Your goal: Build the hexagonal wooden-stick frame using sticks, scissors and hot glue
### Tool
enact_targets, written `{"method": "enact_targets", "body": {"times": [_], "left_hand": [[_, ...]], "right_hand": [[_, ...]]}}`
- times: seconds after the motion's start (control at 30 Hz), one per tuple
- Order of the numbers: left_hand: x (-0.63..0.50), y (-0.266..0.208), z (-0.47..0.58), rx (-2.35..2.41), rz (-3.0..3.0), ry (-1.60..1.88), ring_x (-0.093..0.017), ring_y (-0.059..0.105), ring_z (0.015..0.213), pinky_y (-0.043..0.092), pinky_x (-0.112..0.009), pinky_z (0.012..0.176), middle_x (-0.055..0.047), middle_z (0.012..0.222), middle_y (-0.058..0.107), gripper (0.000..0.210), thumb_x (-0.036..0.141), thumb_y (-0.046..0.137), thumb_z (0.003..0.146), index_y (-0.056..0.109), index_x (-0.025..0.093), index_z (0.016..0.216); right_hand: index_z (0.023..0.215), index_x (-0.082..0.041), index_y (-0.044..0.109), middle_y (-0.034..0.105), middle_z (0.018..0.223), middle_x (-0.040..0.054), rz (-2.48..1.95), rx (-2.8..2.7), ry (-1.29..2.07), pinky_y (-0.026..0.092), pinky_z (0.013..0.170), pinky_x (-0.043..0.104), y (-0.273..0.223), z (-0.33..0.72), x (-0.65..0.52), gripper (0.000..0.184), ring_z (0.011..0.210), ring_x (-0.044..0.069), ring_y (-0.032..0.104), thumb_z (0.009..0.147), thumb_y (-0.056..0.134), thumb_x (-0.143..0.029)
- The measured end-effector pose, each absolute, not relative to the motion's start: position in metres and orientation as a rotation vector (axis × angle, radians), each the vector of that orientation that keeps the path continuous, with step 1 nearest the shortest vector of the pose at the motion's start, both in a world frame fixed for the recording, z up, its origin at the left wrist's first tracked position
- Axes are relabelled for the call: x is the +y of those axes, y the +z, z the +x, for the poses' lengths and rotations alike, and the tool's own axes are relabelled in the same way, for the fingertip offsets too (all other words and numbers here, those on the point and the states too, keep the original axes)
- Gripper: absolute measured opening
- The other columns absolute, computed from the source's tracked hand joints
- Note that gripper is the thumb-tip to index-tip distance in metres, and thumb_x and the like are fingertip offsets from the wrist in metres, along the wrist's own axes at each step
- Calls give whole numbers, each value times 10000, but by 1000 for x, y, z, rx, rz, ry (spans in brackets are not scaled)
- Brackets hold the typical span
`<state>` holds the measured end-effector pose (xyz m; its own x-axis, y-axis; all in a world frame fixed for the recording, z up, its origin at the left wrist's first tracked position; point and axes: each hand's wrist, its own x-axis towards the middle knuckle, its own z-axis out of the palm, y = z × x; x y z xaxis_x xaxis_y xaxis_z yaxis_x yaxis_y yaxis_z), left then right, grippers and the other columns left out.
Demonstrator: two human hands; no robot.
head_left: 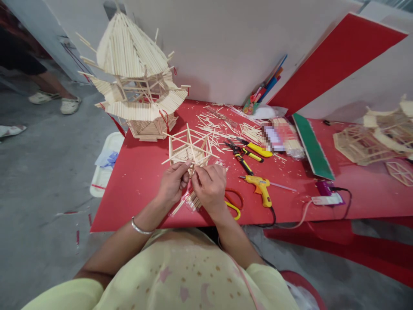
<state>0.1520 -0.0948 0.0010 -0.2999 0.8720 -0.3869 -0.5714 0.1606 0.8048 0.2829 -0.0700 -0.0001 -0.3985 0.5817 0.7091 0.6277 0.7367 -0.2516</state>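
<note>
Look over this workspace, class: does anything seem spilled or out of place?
Yes. Loose sticks lie scattered at all angles on the red table, beyond the small frame, so they look spilled rather than sorted. Red scraps also lie on the floor to the left, like dropped litter.

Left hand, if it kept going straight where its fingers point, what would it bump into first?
Probably the little stick frame, right by the left hand's fingertips. The right hand's fingertips are very close too, so it might brush those; depth is unclear.
</note>
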Motion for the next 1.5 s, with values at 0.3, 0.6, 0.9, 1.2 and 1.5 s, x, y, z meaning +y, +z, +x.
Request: {"method": "enact_targets", "body": {"times": [0.3, 0.6, 0.9, 1.2, 1.5], "left_hand": [[-96, 1, 153, 1164, 352, 1488, -33, 370, 341, 205, -158, 347, 77, 456, 490, 446, 468, 919, 692, 586, 172, 709], [-102, -2, 152, 1164, 345, 1507, -40, 400, 368, 248, -147, 362, 65, 505, 544, 357, 404, 904, 709, 661, 170, 826], [-149, 9, 97, 2035, 1508, 1649, -115, 530, 584, 449, -248, 615, 12, 649, 655, 148, 315, 773, 876, 758, 212, 770], [-58, 51, 60, 1544, 2618, 1102, -218, 714, 920, 546, -354, 807, -83, 996, 774, 176, 232, 651, 977, 798, 221, 1073], [-46, 29, 65, 1468, 2717, 1067, -166, 638, 785, 457, -286, 653, -71, 917, 718, 203, 205, 636, 991, 813, 233, 1085]], "right_hand": [[1068, -197, 727, 723, 875, 58, -912, -2099, -119, 429, 862, 398, 2, 282, -69, 137, 857, 221, 617, 970, 636, -169], [1096, -187, 725, 726, 893, 62, -910, -2121, -107, 424, 865, 403, 2, 283, -69, 151, 871, 223, 609, 980, 628, -176], [1063, -181, 725, 723, 865, 55, -913, -2134, -102, 416, 850, 403, 2, 284, -68, 123, 853, 219, 592, 1002, 618, -189], [1026, -165, 732, 721, 846, 59, -935, -2138, -94, 416, 832, 408, 10, 283, -70, 135, 834, 220, 585, 1021, 603, -204], [1053, -174, 723, 714, 861, 56, -907, -2142, -71, 402, 827, 409, 6, 286, -68, 127, 854, 224, 581, 1012, 604, -194]]}}
